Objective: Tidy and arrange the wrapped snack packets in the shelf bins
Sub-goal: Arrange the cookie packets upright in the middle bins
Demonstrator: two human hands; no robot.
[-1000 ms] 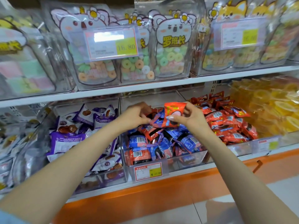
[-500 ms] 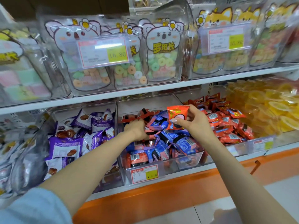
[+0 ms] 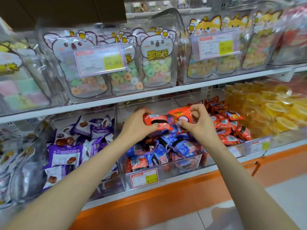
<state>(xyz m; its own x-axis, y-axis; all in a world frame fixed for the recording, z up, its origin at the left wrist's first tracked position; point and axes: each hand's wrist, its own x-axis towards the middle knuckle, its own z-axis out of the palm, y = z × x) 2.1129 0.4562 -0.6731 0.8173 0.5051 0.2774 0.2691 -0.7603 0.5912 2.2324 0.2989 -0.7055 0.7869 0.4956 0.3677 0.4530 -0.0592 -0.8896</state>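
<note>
Centre bin point(image 3: 166, 173) heaped with blue and red packets. Left hand point(image 3: 137, 126) gripping red packet point(image 3: 153, 119), right hand point(image 3: 198, 123) pinching orange packet point(image 3: 180, 114) above heap, near shelf edge.

Price tag point(image 3: 99, 59) on the upper bin reads "16.80"; koala bag point(image 3: 156, 54) reads "罗班长".

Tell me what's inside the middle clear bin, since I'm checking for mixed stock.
The middle clear bin holds blue packets mixed with red packets. Lower layers are covered; both hands hide the pile's top.
</note>
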